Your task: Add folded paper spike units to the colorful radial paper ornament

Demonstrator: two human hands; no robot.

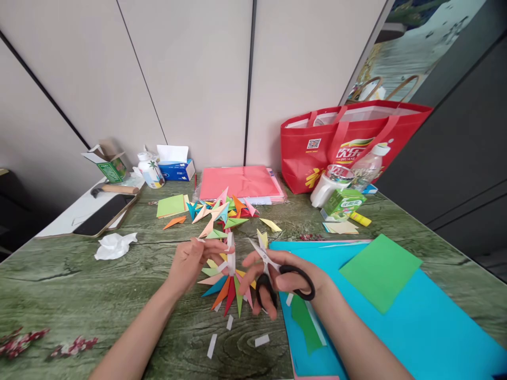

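Observation:
My left hand [194,258] has a narrow roll of white tape [232,254], seen nearly edge-on, at its fingertips. A short white strip shows by the lower fingers, and a small white bit by the thumb. Black-handled scissors [265,257] are in my right hand [293,264], fingers through the loops, blades slightly apart and pointing up-left. Below both hands lies a fan of folded paper points [229,295] in several colours, partly hidden by the hands. Several short white strips [212,345] are scattered on the table in front of it.
More folded paper pieces [219,211] lie behind the hands, near a pink paper pack [240,182]. Blue sheets [376,316] with a green square [381,273] cover the right side. A red bag [304,153], white mug [327,187], phone [105,214] and crumpled tissue [115,246] stand or lie around.

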